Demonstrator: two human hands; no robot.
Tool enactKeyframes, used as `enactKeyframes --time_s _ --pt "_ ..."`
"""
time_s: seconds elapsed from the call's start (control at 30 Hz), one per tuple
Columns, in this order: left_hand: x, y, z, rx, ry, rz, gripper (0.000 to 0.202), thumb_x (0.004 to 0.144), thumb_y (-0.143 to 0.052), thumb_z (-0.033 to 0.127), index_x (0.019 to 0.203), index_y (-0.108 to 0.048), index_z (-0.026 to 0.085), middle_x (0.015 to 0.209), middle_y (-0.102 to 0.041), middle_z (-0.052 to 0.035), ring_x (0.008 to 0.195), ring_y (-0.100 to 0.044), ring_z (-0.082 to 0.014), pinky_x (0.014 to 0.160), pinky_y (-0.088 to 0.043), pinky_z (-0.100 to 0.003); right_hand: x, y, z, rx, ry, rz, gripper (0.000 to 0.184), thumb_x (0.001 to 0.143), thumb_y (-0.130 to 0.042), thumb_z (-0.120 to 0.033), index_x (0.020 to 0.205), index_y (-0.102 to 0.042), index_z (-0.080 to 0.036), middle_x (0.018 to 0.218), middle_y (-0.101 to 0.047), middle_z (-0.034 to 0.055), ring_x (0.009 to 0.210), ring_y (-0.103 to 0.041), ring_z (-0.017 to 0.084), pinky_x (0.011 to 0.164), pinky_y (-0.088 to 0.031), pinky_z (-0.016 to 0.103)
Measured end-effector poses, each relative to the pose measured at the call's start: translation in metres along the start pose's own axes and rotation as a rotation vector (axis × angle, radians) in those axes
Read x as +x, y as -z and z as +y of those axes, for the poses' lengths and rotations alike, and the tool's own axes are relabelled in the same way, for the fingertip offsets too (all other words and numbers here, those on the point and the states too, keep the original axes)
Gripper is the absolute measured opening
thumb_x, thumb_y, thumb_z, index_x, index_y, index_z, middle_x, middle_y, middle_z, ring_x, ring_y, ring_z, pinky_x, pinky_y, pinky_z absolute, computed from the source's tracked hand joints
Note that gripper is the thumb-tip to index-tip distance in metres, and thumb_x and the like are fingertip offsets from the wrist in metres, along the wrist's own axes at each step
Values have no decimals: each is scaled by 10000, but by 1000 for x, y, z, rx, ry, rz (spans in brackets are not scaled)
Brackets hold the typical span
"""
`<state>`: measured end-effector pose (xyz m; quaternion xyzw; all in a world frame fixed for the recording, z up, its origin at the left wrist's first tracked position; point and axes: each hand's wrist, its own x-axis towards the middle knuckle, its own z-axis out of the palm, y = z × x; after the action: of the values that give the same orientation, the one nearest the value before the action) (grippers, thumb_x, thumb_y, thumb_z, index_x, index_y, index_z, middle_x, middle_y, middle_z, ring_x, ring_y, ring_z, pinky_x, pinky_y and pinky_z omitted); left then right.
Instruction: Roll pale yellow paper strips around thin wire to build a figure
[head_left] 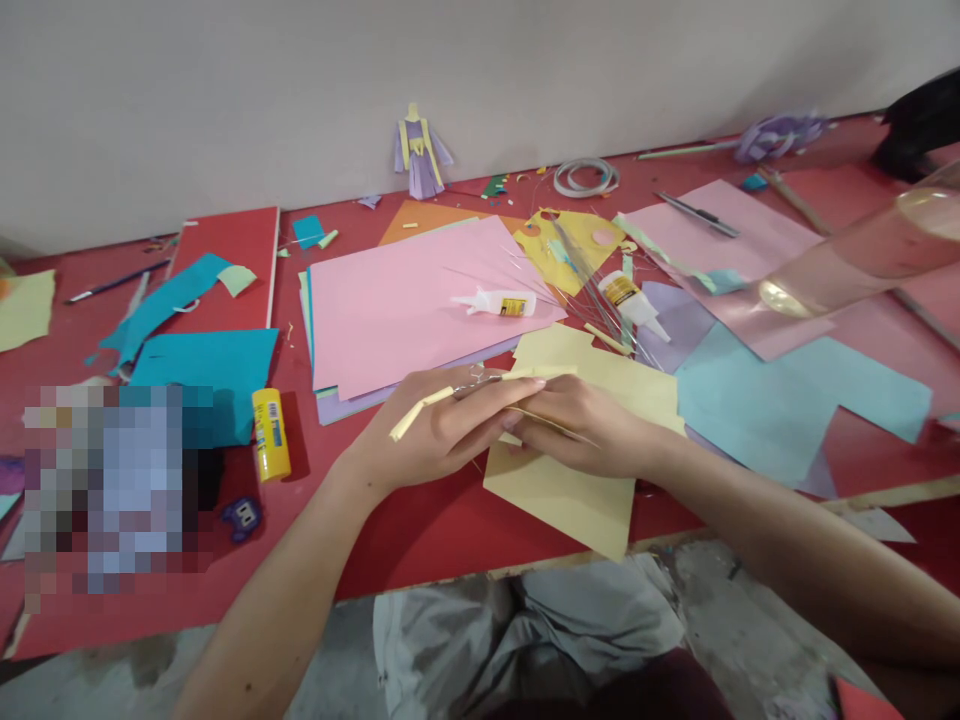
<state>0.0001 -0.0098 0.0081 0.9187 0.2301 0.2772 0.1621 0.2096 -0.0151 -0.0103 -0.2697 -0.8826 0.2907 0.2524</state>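
Note:
My left hand [442, 425] and my right hand [581, 425] meet over the front of a red table [420, 530]. Together they pinch a thin rolled yellow paper strip [420, 408] that lies across the left fingers and sticks out to the lower left. A fine wire runs along the strip and under my right fingers. Both hands are closed on it. A pale yellow paper sheet [570, 495] lies under my hands.
A pink paper stack [405, 300] with a white glue bottle [499, 302] lies behind my hands. A second glue bottle [630, 300] sits among thin wires, a yellow glue stick [271, 435] at the left, blue paper [795, 400] at the right, a paper doll [418, 150] by the wall.

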Motion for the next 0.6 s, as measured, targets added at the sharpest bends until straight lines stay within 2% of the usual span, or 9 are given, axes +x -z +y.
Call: enactKeyframes --time_s 0.6 --pt "-2 0 0 45 51 -58 332 992 -414 242 1304 -508 182 1253 -636 -68 1124 -621 -173 931 -545 -330 0 -1 2 -12 49 8 164 933 -466 -183 781 -524 -171 665 -539 0 604 -476 115 587 -373 238"
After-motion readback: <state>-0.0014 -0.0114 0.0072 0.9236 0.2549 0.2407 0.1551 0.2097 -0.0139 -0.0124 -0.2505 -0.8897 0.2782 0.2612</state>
